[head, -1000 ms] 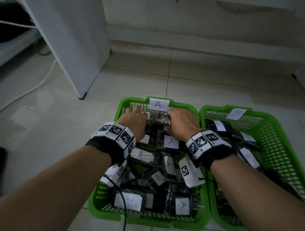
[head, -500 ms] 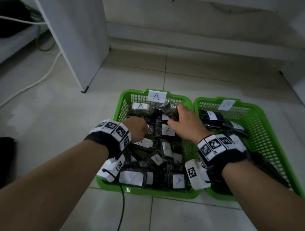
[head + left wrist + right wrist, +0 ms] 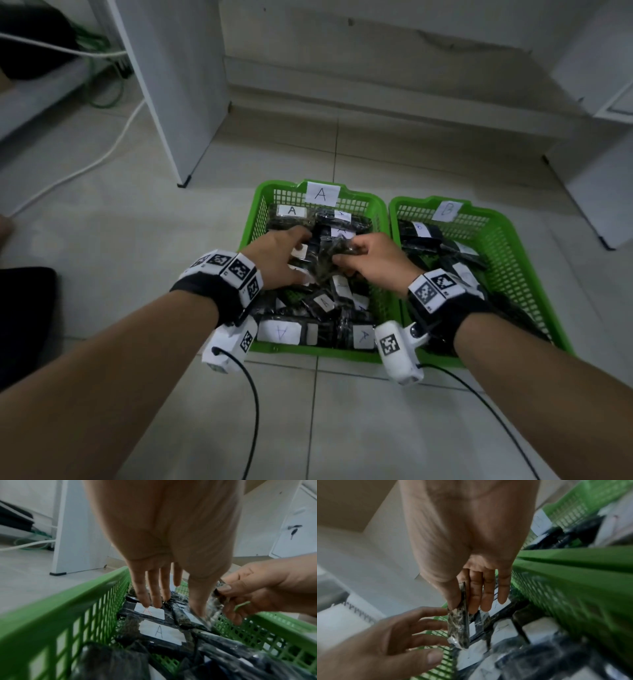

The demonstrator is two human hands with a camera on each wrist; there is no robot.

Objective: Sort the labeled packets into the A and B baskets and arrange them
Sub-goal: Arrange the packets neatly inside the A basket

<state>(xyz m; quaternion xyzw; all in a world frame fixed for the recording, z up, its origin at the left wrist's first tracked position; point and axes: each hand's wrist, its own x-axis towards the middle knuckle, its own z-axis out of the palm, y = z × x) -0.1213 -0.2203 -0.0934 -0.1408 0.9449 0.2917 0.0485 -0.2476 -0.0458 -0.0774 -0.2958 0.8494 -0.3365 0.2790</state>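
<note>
Two green baskets stand side by side on the floor: basket A (image 3: 263, 205) on the left with an "A" tag (image 3: 321, 194), and basket B (image 3: 496, 222) on the right with a "B" tag (image 3: 447, 209). Both hold several dark packets with white labels. My right hand (image 3: 349, 255) pinches a dark packet (image 3: 458, 626) on edge between thumb and fingers, over the middle of basket A. My left hand (image 3: 298, 241) is open beside it. Its straight fingertips (image 3: 145, 601) touch a packet with a red "A" label (image 3: 149, 612), and its thumb lies against the held packet (image 3: 214, 601).
A white cabinet panel (image 3: 178, 102) stands on the tiles to the far left of basket A, with a white cable (image 3: 85, 168) on the floor beyond it. More white furniture (image 3: 599, 171) stands to the right. A black object (image 3: 24, 308) lies at the left edge.
Both hands drew back from the far end of basket A to its middle. The right hand lifted a packet from there, and the left hand opened up against it.
</note>
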